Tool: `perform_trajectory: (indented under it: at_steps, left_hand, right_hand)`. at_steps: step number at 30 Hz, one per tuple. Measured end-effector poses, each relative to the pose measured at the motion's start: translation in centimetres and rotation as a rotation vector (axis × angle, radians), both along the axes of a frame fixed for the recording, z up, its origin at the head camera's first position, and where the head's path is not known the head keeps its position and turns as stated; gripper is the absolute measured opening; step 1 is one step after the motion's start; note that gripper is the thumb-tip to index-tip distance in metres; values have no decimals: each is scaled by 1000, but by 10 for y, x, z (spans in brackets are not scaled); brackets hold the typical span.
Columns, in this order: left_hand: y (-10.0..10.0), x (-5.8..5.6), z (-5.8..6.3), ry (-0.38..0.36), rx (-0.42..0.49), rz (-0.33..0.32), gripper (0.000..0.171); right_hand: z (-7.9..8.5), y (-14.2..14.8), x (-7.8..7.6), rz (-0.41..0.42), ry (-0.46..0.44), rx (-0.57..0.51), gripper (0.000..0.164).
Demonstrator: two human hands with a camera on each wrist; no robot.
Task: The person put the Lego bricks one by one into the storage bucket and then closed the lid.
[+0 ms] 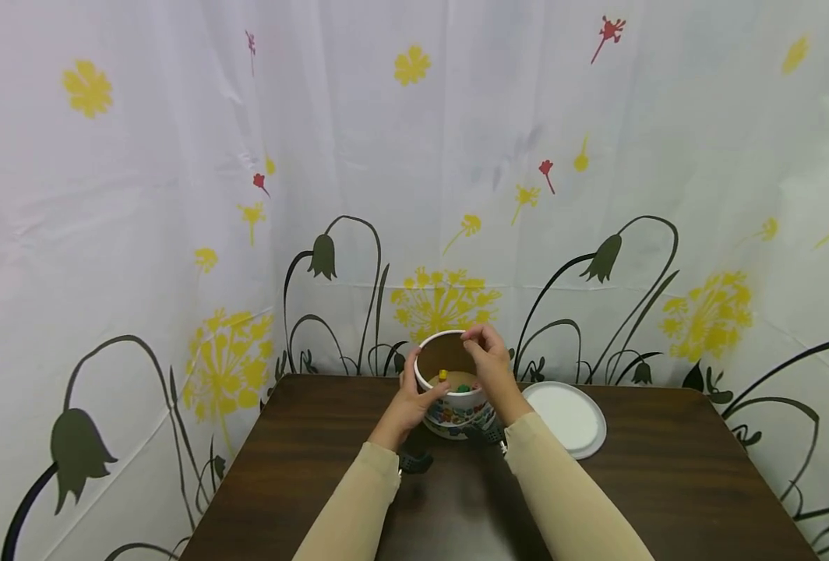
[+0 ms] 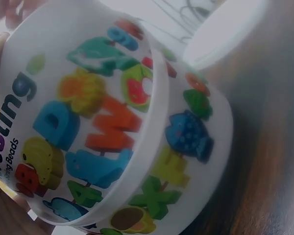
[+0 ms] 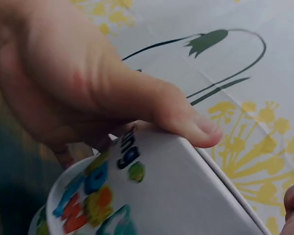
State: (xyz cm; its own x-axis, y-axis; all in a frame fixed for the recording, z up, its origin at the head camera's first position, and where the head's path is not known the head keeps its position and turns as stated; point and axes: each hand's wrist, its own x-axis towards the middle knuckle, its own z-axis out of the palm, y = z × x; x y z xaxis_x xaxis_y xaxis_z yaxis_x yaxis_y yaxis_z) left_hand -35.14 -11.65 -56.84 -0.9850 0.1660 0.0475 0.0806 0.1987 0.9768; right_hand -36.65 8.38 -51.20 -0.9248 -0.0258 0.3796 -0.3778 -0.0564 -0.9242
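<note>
A round white bead tub (image 1: 454, 411), printed with colorful letters and animals, stands uncovered on the table, its mouth toward me. Inside lie a yellow piece (image 1: 443, 375), a green piece (image 1: 463, 388) and a pinkish one. My left hand (image 1: 409, 401) grips the tub's left side, thumb across the front rim and fingers along the outside. At the right rim is my right hand (image 1: 490, 362), fingers curled and its thumb (image 3: 206, 132) over the edge in the right wrist view. Part of that grip is hidden. Printed words on the tub (image 2: 98, 122) include "Beads".
A round white lid (image 1: 570, 418) lies flat on the dark wooden table (image 1: 681, 475), right of the tub. Behind the table hangs a white curtain (image 1: 456, 140) with yellow, red and dark green flowers. Dark straps or mounts (image 1: 414, 463) sit under the wrists.
</note>
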Motion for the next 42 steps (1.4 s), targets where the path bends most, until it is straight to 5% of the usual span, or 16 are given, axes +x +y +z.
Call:
perform_trajectory:
  at_steps: [6,12,14,17,18,20,22,24,27,31,34,37,42]
  left_hand:
    - [-4,1,8,4,-111,-10,117]
    - [-5,6,32,121,-433,2,110]
    - [2,16,40,219,-506,89,96]
    - [19,42,52,422,-484,255,54]
    - [26,52,56,477,-443,284,38]
    - [42,69,63,535,-332,240,15]
    - [59,83,68,484,-221,92,14]
    - [78,91,67,355,-148,-81,17]
    - [106,94,54,179,-187,-233,21]
    - [145,88,26,-15,-307,-252,45]
    - [167,81,0,-133,-311,-225,61]
    - [176,72,-20,-174,-305,-195,74]
    - [173,60,-32,-218,-293,-200,95]
  right_hand:
    - [-9,17,31,46,-8,-60,10]
    - [-17,51,65,104,-58,-63,18]
    - [-18,68,77,80,-80,-10,21]
    - [-20,97,93,15,-132,73,21]
    - [-21,107,96,-20,-159,100,21]
    - [-22,128,102,-105,-215,145,20]
    - [-23,148,104,-188,-294,194,23]
    - [-26,166,102,-250,-388,265,29]
    - [-37,191,96,-264,-526,379,45]
    - [-60,220,89,-273,-658,463,68]
    - [-78,234,85,-288,-724,468,85]
    - [-89,241,80,-254,-758,488,98]
    - [-95,242,73,-149,-763,624,99]
